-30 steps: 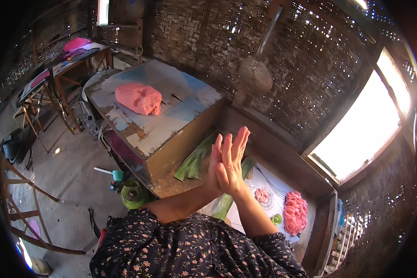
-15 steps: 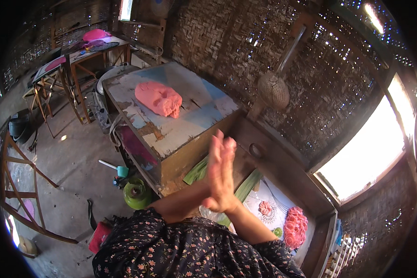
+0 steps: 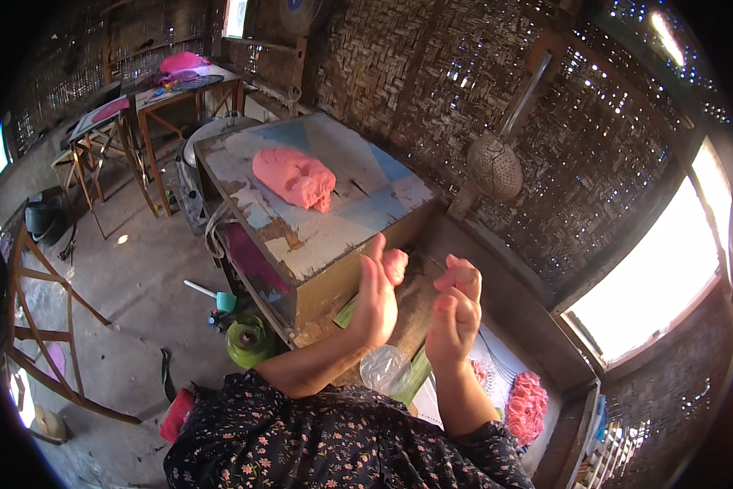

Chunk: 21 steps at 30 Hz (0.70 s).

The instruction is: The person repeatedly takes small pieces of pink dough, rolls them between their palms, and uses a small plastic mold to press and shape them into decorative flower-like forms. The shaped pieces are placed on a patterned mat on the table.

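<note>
My left hand (image 3: 373, 301) is raised in front of the wooden cabinet, fingers fairly straight, with a small pink lump (image 3: 395, 266) at them. My right hand (image 3: 453, 314), apart from it, has curled fingers; their contents are hidden. A large pink dough mass (image 3: 293, 177) lies on the worn cabinet top (image 3: 375, 193). Below my hands are green leaf strips (image 3: 415, 379), a round clear plastic piece (image 3: 383, 367) and a white sheet bearing pink ruffled pieces (image 3: 525, 403).
A green gas cylinder (image 3: 248, 346) and a turquoise dipper (image 3: 224, 301) are on the floor at left, near a wooden chair frame (image 3: 32, 334). Tables (image 3: 146, 98) stand at the back left. A perforated ladle (image 3: 494, 167) hangs on the woven wall.
My hands were pressed palm to palm; they are now separated, the right one moved rightward and curled, with a pink lump showing at the left. The view has shifted slightly.
</note>
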Each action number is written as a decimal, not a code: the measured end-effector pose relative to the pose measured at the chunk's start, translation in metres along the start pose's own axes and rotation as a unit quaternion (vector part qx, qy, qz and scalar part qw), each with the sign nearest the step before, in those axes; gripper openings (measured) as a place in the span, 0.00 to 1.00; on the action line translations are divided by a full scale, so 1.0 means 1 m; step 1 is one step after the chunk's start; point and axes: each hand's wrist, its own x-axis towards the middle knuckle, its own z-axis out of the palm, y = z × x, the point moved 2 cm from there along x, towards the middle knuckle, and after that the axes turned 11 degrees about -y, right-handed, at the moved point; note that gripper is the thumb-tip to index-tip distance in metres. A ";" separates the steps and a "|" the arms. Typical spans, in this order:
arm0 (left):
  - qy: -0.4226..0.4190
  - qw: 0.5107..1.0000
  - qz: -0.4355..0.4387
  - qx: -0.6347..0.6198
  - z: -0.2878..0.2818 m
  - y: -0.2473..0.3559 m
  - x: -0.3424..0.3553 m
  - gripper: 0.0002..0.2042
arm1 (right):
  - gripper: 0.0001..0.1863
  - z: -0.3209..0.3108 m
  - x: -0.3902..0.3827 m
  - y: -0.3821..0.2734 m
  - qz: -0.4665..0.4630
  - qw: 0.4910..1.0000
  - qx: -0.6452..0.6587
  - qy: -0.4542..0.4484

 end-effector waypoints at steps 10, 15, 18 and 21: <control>-0.030 0.990 -0.047 -0.129 0.022 -0.026 -0.016 0.31 | 0.32 0.057 -0.017 0.000 -0.046 0.930 -0.246 -0.269; 0.136 0.959 -0.120 -0.218 -0.030 0.016 0.003 0.30 | 0.35 0.049 -0.040 0.014 -0.041 0.901 -0.175 -0.396; 0.108 0.939 -0.051 -0.322 -0.052 0.068 0.018 0.30 | 0.22 0.035 -0.058 0.028 -0.014 0.885 -0.206 -0.416; 0.061 0.969 0.134 -0.200 -0.066 0.113 0.021 0.26 | 0.11 0.027 -0.069 0.041 0.031 0.900 -0.192 -0.391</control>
